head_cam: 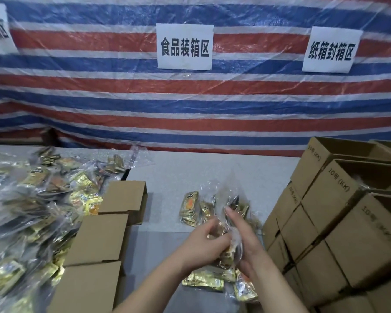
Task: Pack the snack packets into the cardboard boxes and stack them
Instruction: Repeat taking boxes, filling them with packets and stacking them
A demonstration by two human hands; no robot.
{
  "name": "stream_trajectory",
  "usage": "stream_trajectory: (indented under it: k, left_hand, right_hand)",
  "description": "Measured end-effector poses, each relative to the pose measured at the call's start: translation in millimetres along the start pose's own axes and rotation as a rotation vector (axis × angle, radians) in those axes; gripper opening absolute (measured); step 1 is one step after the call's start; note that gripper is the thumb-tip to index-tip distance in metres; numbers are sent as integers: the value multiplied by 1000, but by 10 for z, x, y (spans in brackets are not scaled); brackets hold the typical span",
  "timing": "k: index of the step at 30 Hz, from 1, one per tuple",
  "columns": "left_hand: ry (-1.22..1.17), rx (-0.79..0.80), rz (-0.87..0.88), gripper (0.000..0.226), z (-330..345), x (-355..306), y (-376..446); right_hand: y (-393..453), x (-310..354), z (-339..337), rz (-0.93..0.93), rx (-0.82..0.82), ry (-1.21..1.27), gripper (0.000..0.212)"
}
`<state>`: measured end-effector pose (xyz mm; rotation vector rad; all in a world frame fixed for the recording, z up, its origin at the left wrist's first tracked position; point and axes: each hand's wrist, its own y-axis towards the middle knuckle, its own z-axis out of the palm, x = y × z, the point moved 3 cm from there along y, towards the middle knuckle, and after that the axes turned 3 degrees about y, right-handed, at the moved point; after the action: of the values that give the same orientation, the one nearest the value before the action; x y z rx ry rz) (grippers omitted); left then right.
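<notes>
Clear bag (229, 219) of packets held between both hands over tabletop (203, 175) | left hand (204, 241) fingers curl on it, right hand (246, 242) fingers grasp its side | loose packets (203, 281) beneath | boxes (339, 222) stacked right, three boxes left (99, 240) | striped tarp (122, 105) behind

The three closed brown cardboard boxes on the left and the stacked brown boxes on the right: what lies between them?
In the head view: grey table, both hands gripping a clear plastic bag of gold snack packets, with loose packets below.
</notes>
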<state>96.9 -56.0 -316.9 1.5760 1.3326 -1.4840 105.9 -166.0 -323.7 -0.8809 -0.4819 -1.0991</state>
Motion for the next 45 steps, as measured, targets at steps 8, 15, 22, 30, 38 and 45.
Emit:
stream_trajectory:
  k: [8,15,22,30,38,45]
  left_hand:
    - [297,-42,95,88,-227,120,-270]
    - [482,57,-226,56,-310,1387,-700]
    - [328,9,-375,34,-91,2164,-810]
    - [262,-7,-277,34,-66,2214,-773]
    - [228,-32,-276,40,-39,2187,-770]
    - [242,-16,-256,37,-28,2240,-773]
  right_hand:
    - [-58,151,-302,-122,-74,-135,42]
    - [-268,5,-624,-178,-146,-276,53]
    - [-442,-548,-633,-141,69,-869,72]
    - [-548,-1114,-597,-26,637,-1578,64]
    - [-312,-1532,-590,237,804,-1687,36]
    - [-107,-2134,-884,373,840,-2064,48]
